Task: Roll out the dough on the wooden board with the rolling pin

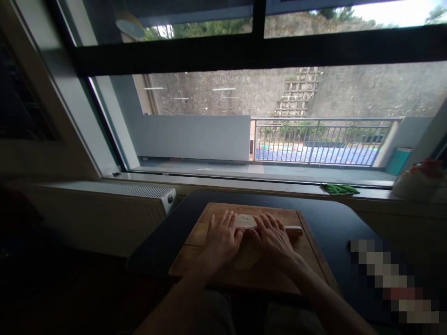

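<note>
A rolling pin (294,230) lies crosswise on a wooden board (195,258), its right end sticking out past my right hand. Flat sheet-like pale dough (246,220) shows between my hands, just beyond the pin. My left hand (223,235) rests palm down over the pin's left part, fingers stretched forward and a little apart. Over the pin further right lies my right hand (272,232), also palm down with fingers extended. Both palms hide much of the pin and some of the dough.
The board sits on a dark table (324,223) below a large window. A white radiator (139,188) stands to the left. On the sill are a green cloth (339,189) and a pale container (417,180). A pixelated patch covers something at the table's right.
</note>
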`<state>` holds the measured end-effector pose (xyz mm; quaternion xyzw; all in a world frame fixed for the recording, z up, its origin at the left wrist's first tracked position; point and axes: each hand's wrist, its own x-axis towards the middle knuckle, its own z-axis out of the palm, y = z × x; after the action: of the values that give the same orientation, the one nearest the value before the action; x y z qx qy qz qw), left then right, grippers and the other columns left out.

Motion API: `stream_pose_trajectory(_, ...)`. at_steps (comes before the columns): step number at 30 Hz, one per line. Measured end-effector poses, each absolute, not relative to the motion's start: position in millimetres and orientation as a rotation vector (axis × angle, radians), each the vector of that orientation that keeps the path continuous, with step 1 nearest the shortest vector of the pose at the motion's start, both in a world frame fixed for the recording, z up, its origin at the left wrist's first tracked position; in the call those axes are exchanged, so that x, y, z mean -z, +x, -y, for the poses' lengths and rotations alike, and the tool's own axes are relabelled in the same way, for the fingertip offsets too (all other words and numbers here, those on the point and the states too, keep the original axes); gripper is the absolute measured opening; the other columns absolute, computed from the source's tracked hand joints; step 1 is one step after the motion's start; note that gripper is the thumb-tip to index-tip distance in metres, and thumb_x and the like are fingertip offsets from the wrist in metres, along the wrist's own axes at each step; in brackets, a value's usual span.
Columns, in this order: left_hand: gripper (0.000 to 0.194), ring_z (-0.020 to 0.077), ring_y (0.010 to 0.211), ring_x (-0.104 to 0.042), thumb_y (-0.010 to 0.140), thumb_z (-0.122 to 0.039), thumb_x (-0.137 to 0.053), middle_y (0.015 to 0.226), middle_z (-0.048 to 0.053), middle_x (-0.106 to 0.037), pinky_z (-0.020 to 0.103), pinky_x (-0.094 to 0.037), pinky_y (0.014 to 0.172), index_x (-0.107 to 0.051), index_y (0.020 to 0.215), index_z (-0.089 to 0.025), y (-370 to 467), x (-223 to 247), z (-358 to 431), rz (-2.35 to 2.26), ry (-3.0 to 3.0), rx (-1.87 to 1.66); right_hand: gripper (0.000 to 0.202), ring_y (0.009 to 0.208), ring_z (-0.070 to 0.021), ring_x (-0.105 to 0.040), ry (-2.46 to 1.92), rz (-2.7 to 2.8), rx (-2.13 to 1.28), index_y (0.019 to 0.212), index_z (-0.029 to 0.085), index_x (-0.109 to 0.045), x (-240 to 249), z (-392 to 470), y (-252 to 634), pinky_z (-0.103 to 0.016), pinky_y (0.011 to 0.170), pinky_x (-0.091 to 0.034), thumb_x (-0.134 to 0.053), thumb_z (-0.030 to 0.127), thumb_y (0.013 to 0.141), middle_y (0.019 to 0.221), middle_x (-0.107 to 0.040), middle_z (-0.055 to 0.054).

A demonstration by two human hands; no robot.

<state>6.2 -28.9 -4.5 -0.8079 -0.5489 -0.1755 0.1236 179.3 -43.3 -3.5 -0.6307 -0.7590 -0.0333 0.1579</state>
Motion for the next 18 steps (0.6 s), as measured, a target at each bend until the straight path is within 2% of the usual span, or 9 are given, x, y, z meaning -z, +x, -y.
stream_pose_trajectory(3, 0.056, 0.0255, 0.133, -0.023, 0.092, -0.046, -0.017, 0.14, 0.008, -0.039, 0.052, -0.007, 0.108, -0.043, 0.131, -0.016, 9.4, -1.7, -7.1, 1.694, -2.378, 0.42, 0.051, 0.132, -0.0262, -0.02, -1.871, 2.17, 0.028, 0.126, 0.026, -0.045, -8.1, 13.8, 177.4, -0.048, 0.102, -0.018, -0.017, 0.05, 0.092, 0.139, -0.038, -0.007)
stream_pose_trajectory(5, 0.055, 0.0271, 0.132, -0.026, 0.092, -0.046, -0.017, 0.138, 0.01, -0.042, 0.057, -0.01, 0.106, -0.045, 0.129, -0.016, 12.5, -7.8, -39.0, 1.815, -2.412, 0.321, 0.049, 0.128, -0.0272, -0.028, -1.908, 2.171, -0.001, 0.119, 0.025, -0.052, -17.0, -12.3, 175.8, -0.049, 0.098, -0.025, -0.019, 0.049, 0.093, 0.133, -0.044, -0.009)
stream_pose_trajectory(8, 0.052, 0.0292, 0.129, -0.03, 0.091, -0.046, -0.02, 0.135, 0.01, -0.045, 0.062, -0.018, 0.1, -0.05, 0.123, -0.018, 16.2, -15.8, -78.7, 1.959, -2.486, 0.17, 0.04, 0.115, -0.0241, -0.044, -1.967, 2.179, -0.053, 0.113, 0.02, -0.054, -26.3, -45.0, 174.7, -0.047, 0.093, -0.035, -0.037, 0.048, 0.09, 0.122, -0.052, -0.009)
stream_pose_trajectory(10, 0.051, 0.0301, 0.129, -0.031, 0.091, -0.047, -0.022, 0.134, 0.01, -0.046, 0.063, -0.02, 0.099, -0.051, 0.12, -0.019, 16.9, -17.1, -89.8, 1.982, -2.515, 0.137, 0.039, 0.108, -0.022, -0.049, -1.983, 2.183, -0.073, 0.112, 0.018, -0.054, -27.8, -54.3, 174.6, -0.046, 0.09, -0.038, -0.044, 0.047, 0.087, 0.118, -0.053, -0.008)
stream_pose_trajectory(12, 0.051, 0.0302, 0.13, -0.029, 0.091, -0.047, -0.023, 0.136, 0.011, -0.044, 0.062, -0.018, 0.1, -0.049, 0.123, -0.017, 15.8, -14.4, -84.4, 1.977, -2.514, 0.162, 0.039, 0.113, -0.0235, -0.046, -1.97, 2.184, -0.06, 0.112, 0.02, -0.055, -24.9, -49.6, 174.7, -0.046, 0.091, -0.036, -0.037, 0.047, 0.09, 0.12, -0.052, -0.008)
stream_pose_trajectory(14, 0.052, 0.0287, 0.132, -0.026, 0.092, -0.046, -0.022, 0.138, 0.011, -0.041, 0.059, -0.014, 0.104, -0.046, 0.127, -0.016, 13.3, -9.3, -63.6, 1.915, -2.489, 0.241, 0.045, 0.123, -0.026, -0.035, -1.933, 2.18, -0.02, 0.113, 0.024, -0.055, -18.8, -31.6, 174.8, -0.047, 0.095, -0.029, -0.022, 0.047, 0.093, 0.127, -0.048, -0.009)
stream_pose_trajectory(16, 0.05, 0.027, 0.132, -0.025, 0.093, -0.044, -0.021, 0.136, 0.01, -0.044, 0.055, -0.01, 0.107, -0.048, 0.126, -0.017, 9.9, -4.1, -33.6, 1.78, -2.441, 0.352, 0.05, 0.13, -0.0261, -0.023, -1.892, 2.171, 0.023, 0.119, 0.026, -0.051, -11.5, -5.6, 175.5, -0.047, 0.1, -0.021, -0.014, 0.047, 0.093, 0.136, -0.041, -0.007)
stream_pose_trajectory(18, 0.047, 0.0262, 0.131, -0.028, 0.093, -0.041, -0.022, 0.131, 0.009, -0.05, 0.052, -0.01, 0.108, -0.051, 0.122, -0.017, 6.4, -0.6, -4.0, 1.645, -2.386, 0.448, 0.05, 0.133, -0.0249, -0.016, -1.857, 2.168, 0.051, 0.127, 0.027, -0.044, -5.4, 20.1, 176.9, -0.045, 0.103, -0.015, -0.014, 0.049, 0.092, 0.14, -0.036, -0.005)
